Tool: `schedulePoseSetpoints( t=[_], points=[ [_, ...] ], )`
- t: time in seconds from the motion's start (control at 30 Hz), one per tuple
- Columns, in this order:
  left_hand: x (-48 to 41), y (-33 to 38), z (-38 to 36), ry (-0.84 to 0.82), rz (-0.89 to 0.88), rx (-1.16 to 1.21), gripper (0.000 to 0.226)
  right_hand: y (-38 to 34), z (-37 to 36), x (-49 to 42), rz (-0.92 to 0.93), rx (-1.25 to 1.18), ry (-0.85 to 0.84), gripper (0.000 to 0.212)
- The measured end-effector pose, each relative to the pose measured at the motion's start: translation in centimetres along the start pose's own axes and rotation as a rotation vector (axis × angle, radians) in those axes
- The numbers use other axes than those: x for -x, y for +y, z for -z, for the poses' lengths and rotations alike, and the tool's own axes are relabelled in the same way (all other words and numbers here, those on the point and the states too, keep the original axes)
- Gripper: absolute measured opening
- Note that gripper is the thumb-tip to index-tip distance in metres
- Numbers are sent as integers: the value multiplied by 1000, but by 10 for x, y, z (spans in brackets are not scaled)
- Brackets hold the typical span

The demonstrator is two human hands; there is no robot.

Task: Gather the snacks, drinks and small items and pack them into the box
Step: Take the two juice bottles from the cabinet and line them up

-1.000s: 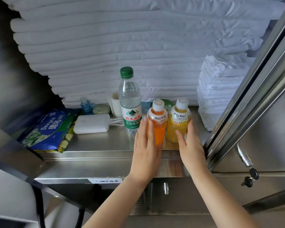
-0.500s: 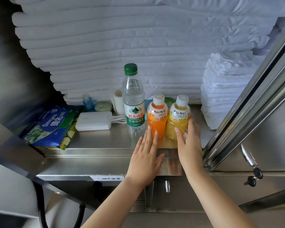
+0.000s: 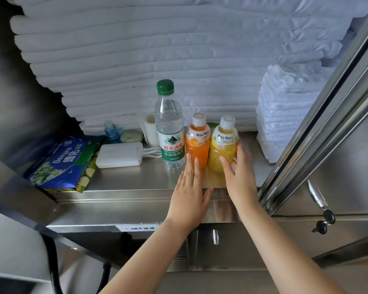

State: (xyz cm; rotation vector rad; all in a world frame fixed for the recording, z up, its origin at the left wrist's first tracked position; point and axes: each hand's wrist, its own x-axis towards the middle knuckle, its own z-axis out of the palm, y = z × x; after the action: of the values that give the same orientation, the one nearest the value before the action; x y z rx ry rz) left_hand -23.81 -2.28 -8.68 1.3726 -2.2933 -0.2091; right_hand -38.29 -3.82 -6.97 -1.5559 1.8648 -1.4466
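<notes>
**Drinks at the front of a steel shelf**

We look into a stainless steel cabinet. Its shelf [image 3: 123, 187] is bare metal with a paper label [image 3: 136, 228] on its front edge. A tall stack of folded white linen [image 3: 157, 49] fills the back, with a smaller towel pile [image 3: 285, 113] at the right. A sliding door frame [image 3: 327, 124] slants across the right side, with keys [image 3: 325, 221] hanging below it.

Three drinks stand upright in a row near the front: a water bottle [image 3: 170, 128], an orange bottle [image 3: 198, 143] and a yellow bottle [image 3: 223, 145], almost touching. To the left lie a white power bank [image 3: 119, 154] and a blue wipes pack [image 3: 66, 164]. Behind these are a small blue bottle [image 3: 109, 131], a round tin [image 3: 129, 136] and a paper roll [image 3: 150, 128].

Our left hand [image 3: 189, 192] has straight fingers held together, the tips against the orange bottle's base. Our right hand [image 3: 240, 177] wraps thumb and fingers round the yellow bottle.
</notes>
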Motion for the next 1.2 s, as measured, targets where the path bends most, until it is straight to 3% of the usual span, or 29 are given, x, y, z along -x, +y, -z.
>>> schedulePoseSetpoints(
  t=[0.2, 0.3, 0.43, 0.57, 1.0, 1.2],
  points=[
    [-20, 16, 18, 258, -180, -213, 65, 7, 2, 0, 2, -75, -57, 64],
    [-43, 23, 32, 317, -189, -293, 65, 9, 3, 0, 29, -90, -68, 60],
    [-58, 21, 41, 282, -122, -397, 62, 12, 3, 1, 12, -97, -77, 64],
    [-57, 17, 48, 290, -131, -351, 58, 11, 3, 0, 9, -95, -72, 65],
    [-69, 16, 74, 242, -183, -227, 86, 11, 3, 0, 1, -105, -64, 64],
    [-69, 8, 77, 265, -255, -173, 85, 9, 5, -1, -13, -132, -88, 64]
  ],
)
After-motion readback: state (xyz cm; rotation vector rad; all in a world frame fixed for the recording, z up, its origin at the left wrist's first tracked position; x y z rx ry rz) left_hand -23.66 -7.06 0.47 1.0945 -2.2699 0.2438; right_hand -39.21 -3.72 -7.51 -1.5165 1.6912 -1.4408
